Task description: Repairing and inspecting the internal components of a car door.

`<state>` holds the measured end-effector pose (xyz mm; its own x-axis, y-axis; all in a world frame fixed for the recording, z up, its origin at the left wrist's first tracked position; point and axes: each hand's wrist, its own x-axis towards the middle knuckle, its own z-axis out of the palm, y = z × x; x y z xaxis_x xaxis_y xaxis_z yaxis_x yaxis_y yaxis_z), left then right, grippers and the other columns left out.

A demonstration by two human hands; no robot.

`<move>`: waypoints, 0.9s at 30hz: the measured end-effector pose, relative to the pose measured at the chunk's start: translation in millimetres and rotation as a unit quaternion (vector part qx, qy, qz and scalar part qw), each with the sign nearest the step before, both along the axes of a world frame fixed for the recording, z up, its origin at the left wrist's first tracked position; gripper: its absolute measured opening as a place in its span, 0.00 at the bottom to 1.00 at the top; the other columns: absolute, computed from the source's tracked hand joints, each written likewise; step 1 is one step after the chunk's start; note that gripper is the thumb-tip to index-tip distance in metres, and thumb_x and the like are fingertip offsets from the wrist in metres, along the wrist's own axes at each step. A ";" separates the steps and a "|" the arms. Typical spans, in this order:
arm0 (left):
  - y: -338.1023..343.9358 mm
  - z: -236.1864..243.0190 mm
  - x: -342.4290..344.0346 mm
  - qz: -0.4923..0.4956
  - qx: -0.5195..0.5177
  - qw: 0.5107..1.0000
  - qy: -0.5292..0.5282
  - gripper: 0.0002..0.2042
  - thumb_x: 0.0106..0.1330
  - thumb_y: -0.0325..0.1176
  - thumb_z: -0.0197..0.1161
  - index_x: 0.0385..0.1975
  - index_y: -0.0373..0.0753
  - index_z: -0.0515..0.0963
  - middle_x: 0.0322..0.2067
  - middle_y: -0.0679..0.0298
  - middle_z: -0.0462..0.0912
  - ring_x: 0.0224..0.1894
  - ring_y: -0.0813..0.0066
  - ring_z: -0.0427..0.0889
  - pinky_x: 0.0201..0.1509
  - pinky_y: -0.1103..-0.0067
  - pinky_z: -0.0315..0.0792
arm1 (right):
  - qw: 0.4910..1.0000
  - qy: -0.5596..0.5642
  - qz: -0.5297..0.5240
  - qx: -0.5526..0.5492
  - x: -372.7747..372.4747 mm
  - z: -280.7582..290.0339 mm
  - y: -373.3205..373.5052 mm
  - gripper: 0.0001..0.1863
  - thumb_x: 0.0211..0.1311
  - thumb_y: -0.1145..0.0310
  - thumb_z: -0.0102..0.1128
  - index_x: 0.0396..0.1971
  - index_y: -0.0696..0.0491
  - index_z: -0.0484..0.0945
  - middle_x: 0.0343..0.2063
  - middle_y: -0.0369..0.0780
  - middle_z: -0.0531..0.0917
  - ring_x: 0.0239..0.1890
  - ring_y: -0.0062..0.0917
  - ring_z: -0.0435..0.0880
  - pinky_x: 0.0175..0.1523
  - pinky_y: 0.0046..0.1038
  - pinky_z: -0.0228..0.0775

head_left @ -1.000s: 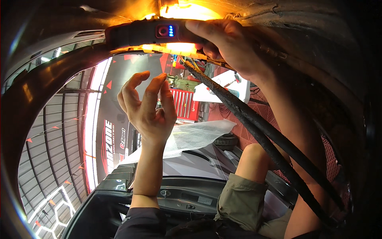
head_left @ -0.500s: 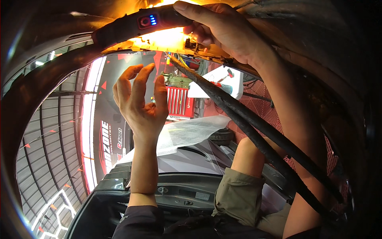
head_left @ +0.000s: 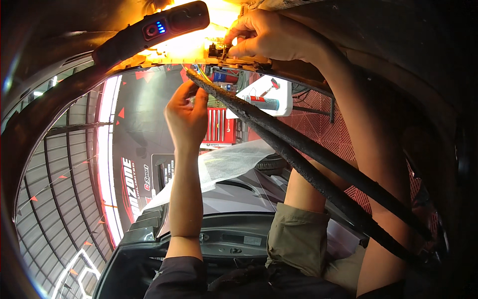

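My left hand (head_left: 186, 119) is raised at the middle with thumb and fingers closed at the upper end of a black wrapped wiring harness (head_left: 279, 122), where thin yellow wires (head_left: 201, 71) come out. My right hand (head_left: 274, 37) reaches in at the top right. Its fingers are bent together beside a small dark fitting (head_left: 218, 49) on the lit edge, and whatever lies between them is hidden by glare. A black bar-shaped work light (head_left: 174, 22) with blue indicator dots stands tilted left of my right hand, apart from it, shining on the panel behind.
A dark curved body opening frames the view. Two harness branches slant down to the lower right. Beyond are a red tool chest (head_left: 220, 124), a white table (head_left: 284, 94) with a hammer-like tool and a can, clear plastic sheeting (head_left: 229, 162) and a dark car panel (head_left: 234, 229).
My right hand has let go of the work light and moved to the fitting beside it. The light sits further left. My left hand has closed its spread fingers at the harness end.
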<state>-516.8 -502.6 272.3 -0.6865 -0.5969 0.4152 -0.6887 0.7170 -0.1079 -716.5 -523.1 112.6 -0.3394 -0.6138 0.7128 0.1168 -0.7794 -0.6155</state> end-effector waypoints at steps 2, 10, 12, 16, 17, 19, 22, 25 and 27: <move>-10.7 -13.6 -5.5 0.031 0.078 0.995 0.059 0.14 0.70 0.32 0.65 0.47 0.27 0.81 0.38 0.58 0.87 0.40 0.75 0.84 0.46 0.81 0.76 | 0.998 0.006 0.042 0.045 -1.7 -3.2 -7.1 0.17 0.64 0.63 0.65 0.45 0.60 0.84 0.33 0.42 0.87 0.31 0.21 0.83 0.36 0.25 0.73; -43.4 -54.4 -7.4 -0.024 0.159 0.970 0.181 0.16 0.68 0.35 0.68 0.48 0.29 0.81 0.39 0.61 0.87 0.40 0.78 0.82 0.46 0.81 0.74 | 0.993 0.041 -0.058 0.097 11.3 -15.1 -18.4 0.14 0.61 0.68 0.61 0.44 0.57 0.85 0.31 0.43 0.87 0.32 0.24 0.84 0.41 0.27 0.75; -40.4 -57.9 -9.6 -0.031 0.171 0.957 0.234 0.13 0.68 0.30 0.68 0.45 0.26 0.82 0.35 0.63 0.87 0.36 0.81 0.82 0.40 0.84 0.75 | 0.993 0.031 -0.021 0.114 11.0 -16.1 -17.4 0.14 0.60 0.67 0.61 0.43 0.56 0.85 0.32 0.43 0.88 0.34 0.25 0.85 0.43 0.28 0.75; -36.8 -62.1 -7.5 -0.043 0.197 0.941 0.272 0.13 0.68 0.35 0.69 0.46 0.34 0.82 0.40 0.62 0.87 0.40 0.74 0.86 0.43 0.81 0.74 | 0.992 0.037 -0.034 0.116 13.1 -16.7 -19.4 0.14 0.60 0.67 0.62 0.43 0.56 0.86 0.31 0.43 0.88 0.34 0.24 0.85 0.43 0.28 0.75; -37.3 -62.6 -8.2 -0.044 0.198 0.941 0.272 0.13 0.68 0.35 0.69 0.46 0.34 0.82 0.40 0.62 0.87 0.40 0.74 0.86 0.43 0.81 0.74 | 0.992 0.018 -0.022 0.125 14.2 -15.5 -19.1 0.13 0.60 0.67 0.62 0.42 0.56 0.86 0.30 0.42 0.88 0.32 0.24 0.84 0.42 0.27 0.75; -39.4 -63.6 -9.6 -0.074 0.185 0.940 0.276 0.13 0.69 0.34 0.68 0.46 0.33 0.81 0.38 0.61 0.87 0.40 0.74 0.86 0.41 0.82 0.74 | 0.991 -0.002 -0.011 0.135 16.8 -12.1 -19.5 0.13 0.59 0.67 0.62 0.41 0.56 0.86 0.29 0.41 0.88 0.31 0.23 0.84 0.41 0.27 0.75; -43.7 -71.4 -10.1 -0.077 0.116 0.952 0.273 0.13 0.70 0.33 0.66 0.46 0.30 0.80 0.38 0.59 0.87 0.39 0.73 0.85 0.42 0.80 0.76 | 0.989 -0.027 -0.068 0.127 23.9 -11.5 -27.1 0.12 0.60 0.67 0.62 0.40 0.57 0.86 0.27 0.39 0.87 0.28 0.21 0.82 0.38 0.26 0.73; -39.8 -77.6 -15.0 -0.087 0.085 0.950 0.288 0.11 0.70 0.29 0.65 0.44 0.26 0.81 0.35 0.59 0.86 0.36 0.75 0.85 0.40 0.81 0.77 | 0.986 -0.048 -0.048 0.152 27.2 -8.6 -32.8 0.12 0.61 0.66 0.63 0.39 0.57 0.87 0.25 0.38 0.86 0.27 0.18 0.81 0.36 0.25 0.72; -38.7 -81.6 -18.6 -0.095 0.087 0.940 0.316 0.09 0.69 0.25 0.64 0.41 0.23 0.82 0.33 0.61 0.86 0.34 0.77 0.85 0.38 0.83 0.77 | 0.987 -0.064 -0.063 0.131 25.9 -9.4 -33.1 0.12 0.61 0.65 0.64 0.38 0.57 0.87 0.24 0.37 0.86 0.27 0.17 0.81 0.36 0.24 0.72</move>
<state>-535.3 -541.3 190.7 -0.4367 -0.5854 0.6830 -0.4347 0.8021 0.4095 -690.7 -556.2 103.2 -0.5018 -0.7188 0.4811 0.1186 -0.6081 -0.7849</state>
